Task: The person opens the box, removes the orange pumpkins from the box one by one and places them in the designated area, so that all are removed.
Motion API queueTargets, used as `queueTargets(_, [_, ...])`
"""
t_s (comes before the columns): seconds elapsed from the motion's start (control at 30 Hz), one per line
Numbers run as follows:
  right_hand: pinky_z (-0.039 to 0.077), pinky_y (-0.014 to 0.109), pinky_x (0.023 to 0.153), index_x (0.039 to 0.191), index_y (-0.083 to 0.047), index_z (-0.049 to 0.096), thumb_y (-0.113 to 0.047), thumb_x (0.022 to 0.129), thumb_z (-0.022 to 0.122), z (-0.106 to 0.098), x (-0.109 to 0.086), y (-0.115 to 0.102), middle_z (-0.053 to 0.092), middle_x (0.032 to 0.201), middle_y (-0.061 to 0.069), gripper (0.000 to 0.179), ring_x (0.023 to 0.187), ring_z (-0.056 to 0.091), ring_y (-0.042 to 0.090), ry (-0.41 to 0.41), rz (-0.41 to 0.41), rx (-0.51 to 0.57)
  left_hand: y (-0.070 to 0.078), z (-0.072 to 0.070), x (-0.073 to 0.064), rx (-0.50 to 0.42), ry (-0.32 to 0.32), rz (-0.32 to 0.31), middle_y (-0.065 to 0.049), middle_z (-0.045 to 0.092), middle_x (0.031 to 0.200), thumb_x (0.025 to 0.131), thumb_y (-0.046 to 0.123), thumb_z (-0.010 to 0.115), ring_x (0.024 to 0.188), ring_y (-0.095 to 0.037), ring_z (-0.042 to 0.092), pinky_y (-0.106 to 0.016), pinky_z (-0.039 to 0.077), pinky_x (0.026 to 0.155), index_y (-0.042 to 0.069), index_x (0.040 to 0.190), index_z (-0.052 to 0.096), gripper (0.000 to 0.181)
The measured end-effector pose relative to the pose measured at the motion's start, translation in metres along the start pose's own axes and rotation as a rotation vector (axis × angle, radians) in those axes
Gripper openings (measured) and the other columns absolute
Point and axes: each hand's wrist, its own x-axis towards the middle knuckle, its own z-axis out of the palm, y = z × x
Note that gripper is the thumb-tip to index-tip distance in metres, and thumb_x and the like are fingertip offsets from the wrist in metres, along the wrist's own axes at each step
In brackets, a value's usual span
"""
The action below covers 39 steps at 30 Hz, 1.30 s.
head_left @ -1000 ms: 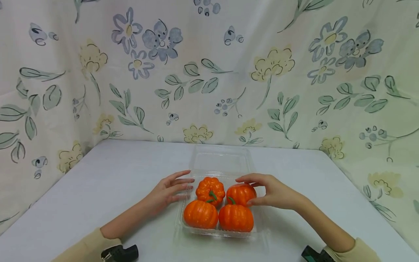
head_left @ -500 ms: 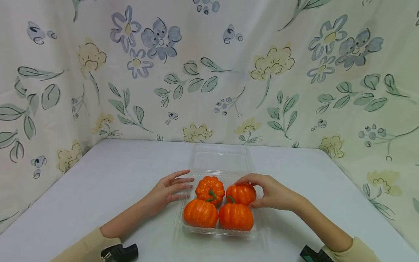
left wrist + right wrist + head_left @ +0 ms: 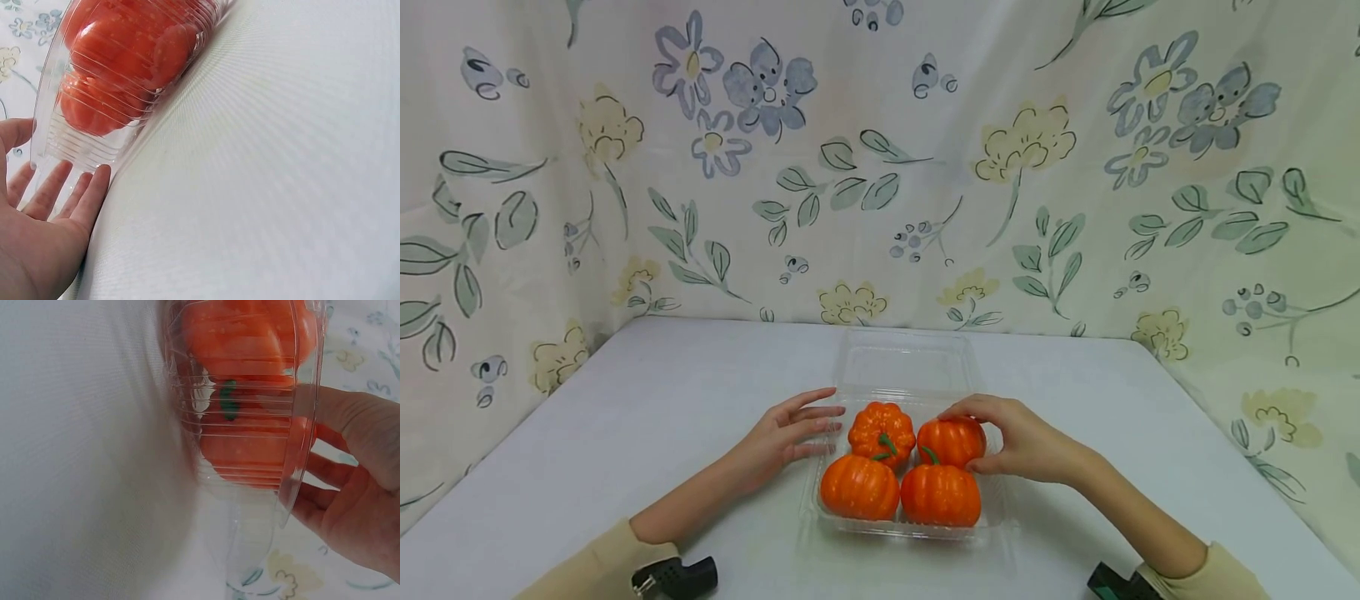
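Observation:
Several small orange pumpkins fill a clear plastic clamshell box (image 3: 997, 504) in two rows. My right hand (image 3: 1028, 437) reaches over the box's right rim and grips the back right pumpkin (image 3: 952, 442), thumb on its near side and fingers over its top. In the right wrist view that thumb shows through the ribbed wall, beside a green stem (image 3: 230, 400). At the box's left side, my left hand (image 3: 792, 435) has its fingers extended, with fingertips (image 3: 103, 172) at the clear wall. Next to them in the head view is the back left pumpkin (image 3: 882, 432). Front left (image 3: 860, 490) and front right (image 3: 942, 497) pumpkins sit nearer me.
The box's clear lid (image 3: 906, 367) lies folded back, away from me, on the white table (image 3: 715, 375). A floral curtain (image 3: 880, 233) hangs behind the table and along its sides. Each sleeve carries a black wrist device, such as the left one (image 3: 676, 577).
My right hand's fingers have settled lower and closer round the back right pumpkin. The left hand, the box and the pumpkins stay in place.

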Motion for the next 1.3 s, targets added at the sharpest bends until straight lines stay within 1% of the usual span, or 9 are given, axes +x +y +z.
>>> queueTargets(0.13, [0.058,0.041,0.102,0.134,-0.01,0.067,-0.006,0.085,0.086,-0.001,0.0,-0.001,0.071,0.131,0.004,0.053,0.121,0.065,0.029,0.004,-0.005,-0.003,0.001,0.0,0.0,-0.001,-0.004,0.004,-0.027,0.048,0.159,0.109,0.02,0.059,0.14,-0.034,0.057,-0.041,0.057,0.105,0.0,0.164,0.03,0.065])
queueTargets(0.33, [0.058,0.036,0.101,0.134,-0.009,0.067,-0.004,0.085,0.085,-0.003,-0.001,-0.001,0.071,0.13,0.004,0.053,0.117,0.065,0.024,0.023,-0.037,-0.026,0.001,0.0,0.0,0.003,-0.007,0.006,-0.027,0.048,0.159,0.109,0.019,0.058,0.139,-0.034,0.058,-0.041,0.057,0.105,0.0,0.164,0.03,0.065])
queueTargets(0.57, [0.059,0.041,0.101,0.135,-0.01,0.066,-0.006,0.086,0.085,-0.007,-0.001,0.0,0.071,0.131,0.003,0.053,0.116,0.065,0.019,0.04,-0.07,-0.022,0.001,0.0,-0.001,0.002,-0.006,0.006,-0.027,0.048,0.159,0.109,0.019,0.058,0.139,-0.034,0.058,-0.041,0.057,0.105,0.001,0.164,0.03,0.064])
queueTargets(0.67, [0.059,0.038,0.101,0.135,-0.01,0.065,-0.009,0.087,0.086,-0.009,-0.001,-0.001,0.071,0.131,0.004,0.052,0.116,0.065,0.019,0.05,-0.075,-0.022,0.001,0.0,-0.001,0.002,-0.007,0.006,-0.027,0.047,0.159,0.109,0.019,0.058,0.14,-0.035,0.057,-0.041,0.057,0.105,0.001,0.164,0.03,0.064])
queueTargets(0.9, [0.059,0.028,0.097,0.134,-0.008,0.065,-0.014,0.089,0.087,-0.015,-0.002,-0.003,0.072,0.128,0.003,0.051,0.112,0.066,0.016,0.103,-0.105,-0.02,0.002,0.0,0.0,0.01,-0.006,-0.002,-0.027,0.048,0.159,0.109,0.02,0.058,0.141,-0.037,0.056,-0.043,0.056,0.106,0.002,0.164,0.031,0.064])
queueTargets(1.17, [0.059,0.028,0.097,0.135,-0.007,0.065,-0.013,0.089,0.087,-0.023,-0.005,-0.004,0.072,0.13,0.005,0.051,0.111,0.067,0.015,0.142,-0.099,-0.038,0.001,-0.001,0.0,0.009,-0.011,-0.002,-0.027,0.047,0.159,0.109,0.02,0.058,0.141,-0.037,0.055,-0.042,0.056,0.106,0.002,0.164,0.03,0.064])
queueTargets(1.3, [0.06,0.03,0.097,0.134,-0.007,0.065,-0.013,0.088,0.087,-0.027,-0.007,-0.005,0.072,0.13,0.005,0.051,0.11,0.068,0.014,0.159,-0.087,-0.044,0.001,-0.001,0.0,0.009,-0.012,-0.002,-0.028,0.046,0.16,0.109,0.02,0.058,0.141,-0.037,0.055,-0.042,0.056,0.106,0.002,0.164,0.03,0.064])
